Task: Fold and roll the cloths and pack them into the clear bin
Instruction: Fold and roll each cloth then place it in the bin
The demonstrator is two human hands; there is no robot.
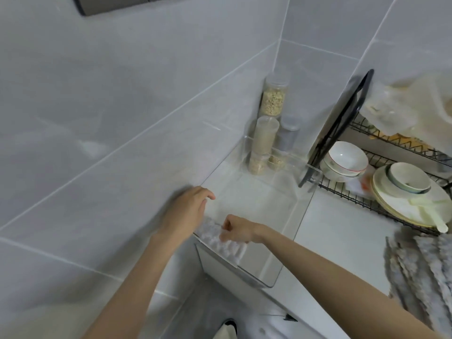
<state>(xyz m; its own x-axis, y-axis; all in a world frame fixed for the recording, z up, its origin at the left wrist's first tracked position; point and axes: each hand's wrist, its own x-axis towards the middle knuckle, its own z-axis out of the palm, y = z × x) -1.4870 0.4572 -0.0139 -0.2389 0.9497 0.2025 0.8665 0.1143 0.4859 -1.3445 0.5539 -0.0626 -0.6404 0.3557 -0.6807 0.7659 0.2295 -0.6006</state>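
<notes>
Countertop [342, 231], rolled cloth [217, 241] crosswise in clear bin [294, 228]

Right hand [238, 230]: you are gripping a rolled cloth [217, 241] with curled fingers at the near end of the clear bin [297, 223].
Left hand [188, 209]: you are holding it by the bin's wall-side rim, fingers loosely curled, gripping nothing.
Pile of cloths [420, 270]: is lying to your right, well apart from the bin.
Jars [271, 99]: are standing in the corner beyond the bin.
Dish rack [336, 129]: is holding bowls and plates.
</notes>
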